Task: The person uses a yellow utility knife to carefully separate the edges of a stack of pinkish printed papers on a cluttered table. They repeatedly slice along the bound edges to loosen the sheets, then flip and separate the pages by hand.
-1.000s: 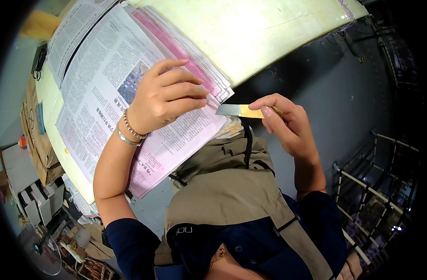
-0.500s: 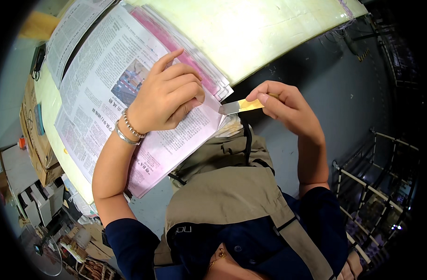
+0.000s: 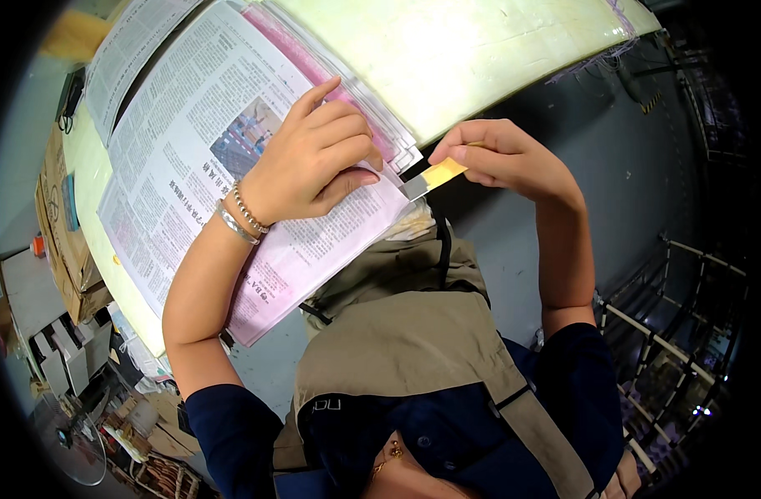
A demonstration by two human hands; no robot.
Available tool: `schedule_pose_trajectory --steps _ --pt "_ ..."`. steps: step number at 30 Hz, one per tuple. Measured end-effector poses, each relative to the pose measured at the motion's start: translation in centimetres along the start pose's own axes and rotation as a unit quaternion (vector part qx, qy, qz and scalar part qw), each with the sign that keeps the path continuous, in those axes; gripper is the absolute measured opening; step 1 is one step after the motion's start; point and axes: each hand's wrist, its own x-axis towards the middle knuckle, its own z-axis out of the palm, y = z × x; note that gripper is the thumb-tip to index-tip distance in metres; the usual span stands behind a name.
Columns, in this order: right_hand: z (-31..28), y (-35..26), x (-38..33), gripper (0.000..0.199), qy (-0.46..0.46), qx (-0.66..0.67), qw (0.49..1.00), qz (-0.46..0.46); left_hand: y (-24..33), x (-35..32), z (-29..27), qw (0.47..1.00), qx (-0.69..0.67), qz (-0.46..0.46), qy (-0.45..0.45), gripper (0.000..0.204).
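Note:
A stack of newspaper sheets [image 3: 181, 166] lies on a pale table, printed in grey with some pink areas. My left hand [image 3: 326, 162] rests on the top sheet, palm down, its index finger stretched out and the others loosely bent, holding nothing. My right hand [image 3: 518, 162] pinches a putty knife [image 3: 441, 174] by its yellow handle, off the table's near edge. Its flat grey blade points left and meets the right corner of the top sheet. Whether the tip is under or on the paper, I cannot tell.
The pale yellow table [image 3: 447, 50] extends away to the upper right. Cardboard boxes [image 3: 64, 241] stand beyond its left end. A rack of pale tubes [image 3: 663, 341] is at the right, above a grey floor [image 3: 563, 125]. Purple threads [image 3: 597, 58] hang from the table edge.
My left hand has shifted a little right and away from me on the paper. The putty knife has tilted more steeply, its blade moving slightly right as my right hand rose.

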Motion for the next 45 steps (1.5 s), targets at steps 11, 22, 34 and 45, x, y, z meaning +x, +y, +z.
schedule_pose_trajectory --steps 11,22,34,45 --pt "0.6 -0.8 -0.1 0.021 -0.001 0.001 0.999 0.032 -0.1 0.0 0.0 1.0 -0.006 -0.001 -0.006 0.015" --pt "2.0 0.2 -0.9 0.022 -0.001 0.025 0.999 0.038 -0.3 -0.2 0.3 1.0 -0.001 0.001 -0.002 0.016" --pt "3.3 1.0 -1.5 0.023 0.054 -0.007 0.998 0.017 -1.0 -0.8 0.8 0.999 -0.021 0.025 0.034 0.015" --pt "5.1 2.3 -1.6 0.022 0.078 0.019 0.996 0.024 -1.1 -0.8 1.3 0.997 0.004 0.04 0.06 0.014"
